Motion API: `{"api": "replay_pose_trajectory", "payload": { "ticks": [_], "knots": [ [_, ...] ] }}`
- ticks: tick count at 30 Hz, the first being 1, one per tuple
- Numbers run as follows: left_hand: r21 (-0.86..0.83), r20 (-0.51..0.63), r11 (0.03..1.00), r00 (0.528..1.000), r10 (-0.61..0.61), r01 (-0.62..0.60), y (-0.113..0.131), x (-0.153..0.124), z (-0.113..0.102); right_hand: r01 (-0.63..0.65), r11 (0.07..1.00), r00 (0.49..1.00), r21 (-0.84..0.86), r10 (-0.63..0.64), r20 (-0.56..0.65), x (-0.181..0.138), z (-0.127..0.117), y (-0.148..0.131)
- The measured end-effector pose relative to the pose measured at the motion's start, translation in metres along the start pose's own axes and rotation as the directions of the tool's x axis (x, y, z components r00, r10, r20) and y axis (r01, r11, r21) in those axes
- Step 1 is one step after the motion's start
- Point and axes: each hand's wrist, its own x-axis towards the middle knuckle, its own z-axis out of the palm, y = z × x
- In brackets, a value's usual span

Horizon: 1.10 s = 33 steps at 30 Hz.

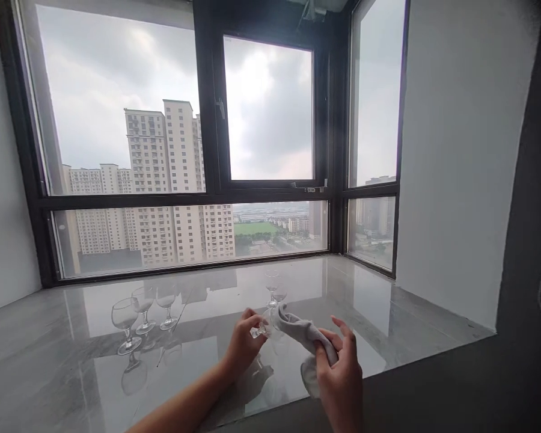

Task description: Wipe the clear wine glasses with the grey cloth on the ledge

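Observation:
My left hand [244, 338] is closed around the stem and foot of a clear stemmed glass [270, 328], which is tilted on its side with its bowl pointing right. A grey cloth [304, 332] is gripped in my right hand [340, 370], with the index finger raised. The cloth's far end meets the glass's bowl, and a loose part hangs below. Whether the cloth reaches inside the bowl I cannot tell. Just beyond my hands, more clear glass [273, 287] stands on the sill, partly overlapped.
Three stemmed glasses stand grouped at the left: a near one [125, 322], a middle one [143, 304] and a far one [166, 300]. The glossy grey windowsill [198, 328] reflects them. Dark-framed windows [270, 189] rise behind, and a white wall [451, 168] bounds the right.

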Motion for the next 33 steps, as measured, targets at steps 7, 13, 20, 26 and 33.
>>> {"api": "replay_pose_trajectory", "payload": {
  "ticks": [7, 13, 20, 26, 33],
  "knots": [
    [-0.479, 0.218, 0.794, 0.927, -0.304, 0.373, -0.002, 0.003, -0.003, -0.092, 0.995, 0.996, -0.050, 0.091, -0.021, -0.003, 0.012, 0.024],
    [-0.596, 0.371, 0.661, 0.886, -0.278, 0.456, -0.002, -0.001, 0.003, -0.198, 0.965, 0.960, 0.172, 0.156, 0.232, -0.024, 0.041, 0.020],
    [-0.495, 0.269, 0.767, 0.911, -0.312, 0.409, -0.003, 0.003, 0.000, -0.380, 0.870, 0.911, 0.313, 0.294, 0.290, -0.011, 0.024, 0.003],
    [-0.188, 0.269, 0.934, 0.930, -0.249, 0.305, -0.012, 0.004, 0.013, -0.366, 0.879, 0.917, 0.304, 0.397, -0.044, 0.020, -0.019, -0.002],
    [0.041, 0.326, 0.979, 0.923, -0.203, 0.201, -0.026, 0.031, 0.057, -0.267, 0.918, 0.912, 0.293, 0.338, -0.231, 0.026, -0.036, -0.006]
  ]
}}
